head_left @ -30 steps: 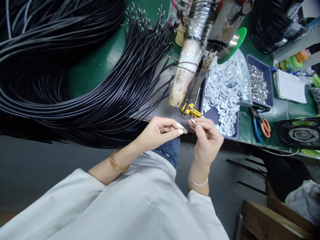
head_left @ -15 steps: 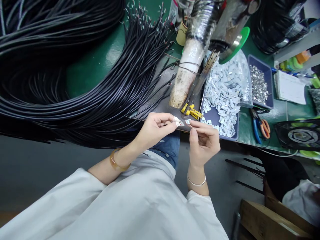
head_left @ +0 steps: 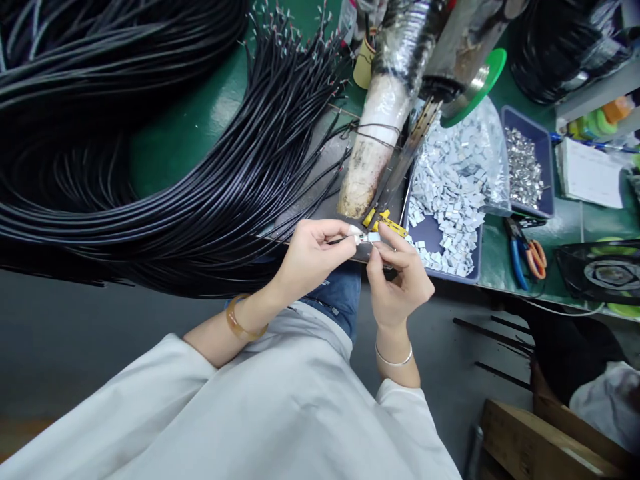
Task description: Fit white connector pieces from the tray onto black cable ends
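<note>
My left hand (head_left: pixel 320 257) pinches the end of a black cable, its finger and thumb tips close around the thin wires. Facing it, my right hand (head_left: pixel 400 277) has its fingers at a small pale connector (head_left: pixel 373 237), which lies right against the wire ends. A thin wire also shows by the right fingertips. Just beyond the fingers is a yellow fixture (head_left: pixel 390 223) below a metal soldering arm (head_left: pixel 413 147). The blue tray (head_left: pixel 475 263) with many pale connectors (head_left: pixel 455 207) stands to the right of my right hand.
Black cables (head_left: pixel 200 207) cover the left of the green table (head_left: pixel 210 127). A wrapped duct (head_left: pixel 373 143) hangs beyond my hands. On the right are a tray of metal parts (head_left: pixel 523 167), pliers (head_left: pixel 533 257), a paper pad (head_left: pixel 590 173), a black fan (head_left: pixel 600 273) and part of a seated person (head_left: pixel 607 393).
My right hand has moved left and brought the pale connector up to the wire ends in my left hand. My left hand has shifted only slightly.
</note>
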`<action>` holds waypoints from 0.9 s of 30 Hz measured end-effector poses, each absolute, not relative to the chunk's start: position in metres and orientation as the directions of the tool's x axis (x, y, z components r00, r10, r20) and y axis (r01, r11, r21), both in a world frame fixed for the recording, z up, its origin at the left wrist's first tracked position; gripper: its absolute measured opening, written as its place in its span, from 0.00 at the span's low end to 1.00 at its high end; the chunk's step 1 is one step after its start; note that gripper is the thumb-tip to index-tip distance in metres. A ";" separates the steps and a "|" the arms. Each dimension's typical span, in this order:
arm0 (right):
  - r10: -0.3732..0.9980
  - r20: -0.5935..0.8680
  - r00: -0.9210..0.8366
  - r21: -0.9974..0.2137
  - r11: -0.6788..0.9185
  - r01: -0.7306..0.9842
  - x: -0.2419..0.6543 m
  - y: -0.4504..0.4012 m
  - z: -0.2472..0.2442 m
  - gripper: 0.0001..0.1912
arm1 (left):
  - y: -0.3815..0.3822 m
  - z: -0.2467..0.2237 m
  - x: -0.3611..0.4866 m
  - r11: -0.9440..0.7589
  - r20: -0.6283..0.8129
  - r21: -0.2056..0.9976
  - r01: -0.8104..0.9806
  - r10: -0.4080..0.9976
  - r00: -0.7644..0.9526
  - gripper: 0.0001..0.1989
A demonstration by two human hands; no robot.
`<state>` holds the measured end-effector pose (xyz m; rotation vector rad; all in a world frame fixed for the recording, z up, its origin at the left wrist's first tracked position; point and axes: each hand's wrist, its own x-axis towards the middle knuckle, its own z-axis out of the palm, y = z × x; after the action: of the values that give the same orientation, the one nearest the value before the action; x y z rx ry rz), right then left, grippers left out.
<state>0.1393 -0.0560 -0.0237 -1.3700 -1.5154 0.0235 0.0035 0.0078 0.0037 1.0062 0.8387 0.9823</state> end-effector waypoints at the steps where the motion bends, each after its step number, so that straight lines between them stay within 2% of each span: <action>1: 0.744 0.636 0.207 -0.627 0.341 0.700 0.139 -0.055 -0.023 0.07 | 0.009 0.004 0.004 0.204 -0.113 0.943 -0.262 0.939 0.325 0.04; 4: 0.749 0.625 0.220 -0.654 0.348 0.672 0.137 -0.051 -0.018 0.07 | 0.010 0.006 0.005 0.168 -0.093 0.955 -0.246 0.953 0.289 0.04; 7: 0.732 0.649 0.210 -0.629 0.360 0.689 0.136 -0.049 -0.013 0.08 | 0.010 0.008 0.006 0.134 -0.069 0.963 -0.234 0.962 0.265 0.04; 16: 0.719 0.663 0.208 -0.616 0.367 0.697 0.137 -0.048 -0.015 0.08 | 0.010 0.001 0.002 0.179 -0.128 0.972 -0.150 0.946 0.297 0.04; 23: 0.693 0.695 0.193 -0.560 0.352 0.750 0.134 -0.046 -0.008 0.09 | 0.009 0.005 0.003 0.146 -0.101 0.978 -0.146 0.955 0.280 0.05; 27: 0.718 0.649 0.254 -0.657 0.359 0.663 0.133 -0.049 -0.010 0.08 | 0.012 0.005 0.001 0.165 -0.114 0.977 -0.137 0.941 0.318 0.05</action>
<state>0.1326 -0.0493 -0.0104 -1.3363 -1.4422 0.0581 0.0006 0.0119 0.0049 1.1222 0.9280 0.9511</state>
